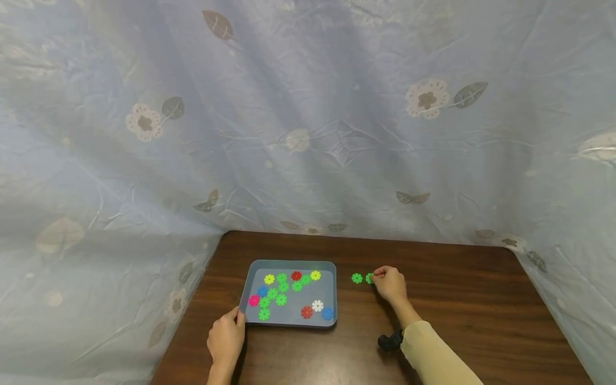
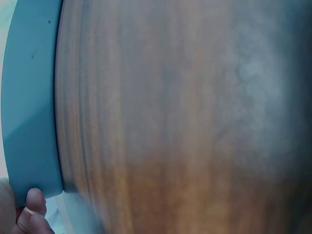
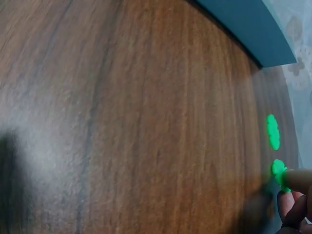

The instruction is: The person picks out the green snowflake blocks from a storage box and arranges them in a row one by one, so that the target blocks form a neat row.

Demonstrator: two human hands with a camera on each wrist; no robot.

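Observation:
A grey-blue tray [image 1: 293, 324] lies on the table with several flower-shaped plastic discs in it, mostly green. My left hand [image 1: 226, 337] grips the tray's near-left corner between thumb and fingers; in the left wrist view the fingertips [image 2: 36, 201] curl at the tray's end wall [image 2: 31, 97]. Right of the tray, my right hand [image 1: 392, 284] pinches a green notched disc [image 3: 279, 171] at the table surface. Just left of it, a second green disc [image 1: 356, 278] lies flat on the wood.
Inside the tray are also yellow discs [image 1: 269, 279], red discs [image 1: 306, 312], blue discs [image 1: 327, 314], a pink disc [image 1: 254, 300] and a white disc [image 1: 317, 306]. The brown wooden table [image 1: 457, 299] meets a patterned curtain [image 1: 337, 160] at its back edge.

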